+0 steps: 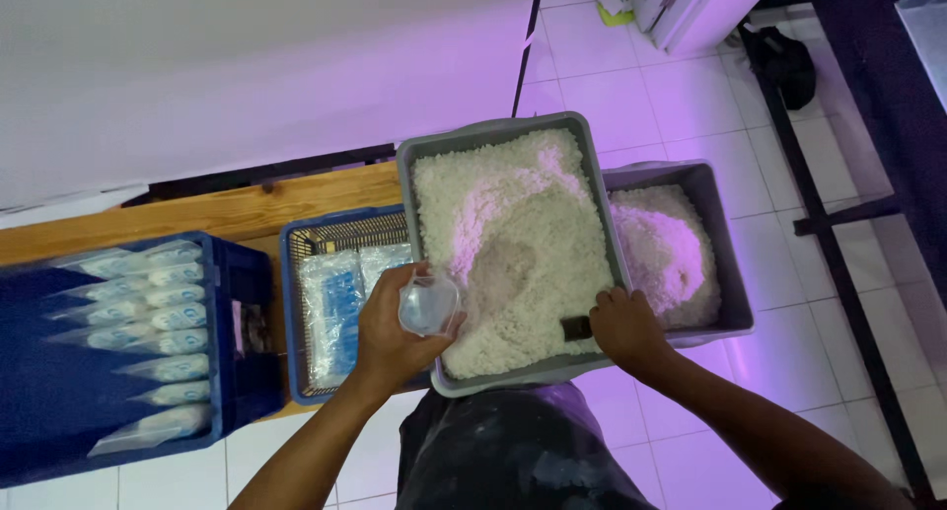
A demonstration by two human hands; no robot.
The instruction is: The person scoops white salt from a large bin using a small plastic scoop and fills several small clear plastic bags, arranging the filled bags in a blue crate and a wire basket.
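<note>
Head view, left hand: my left hand point(390, 323) grips a small clear plastic cup point(429, 305), holding it at the near left edge of the grey tub point(503, 132).
Head view, right hand: my right hand point(623, 325) rests on the tub's near rim, fingers curled by a small dark object point(576, 327); whether it grips, I cannot tell.
Grey tub: full of white grains point(523, 244).
Second tub point(718, 224): to its right, partly underneath, with more grains.
Wire basket point(335, 239): on the wooden worktop point(197, 214), holding clear packets.
Blue crate point(252, 313): far left, rows of filled bags.

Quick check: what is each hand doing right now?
Left hand: closed around a small clear plastic cup.
Right hand: gripping the near rim of the grey tub.
</note>
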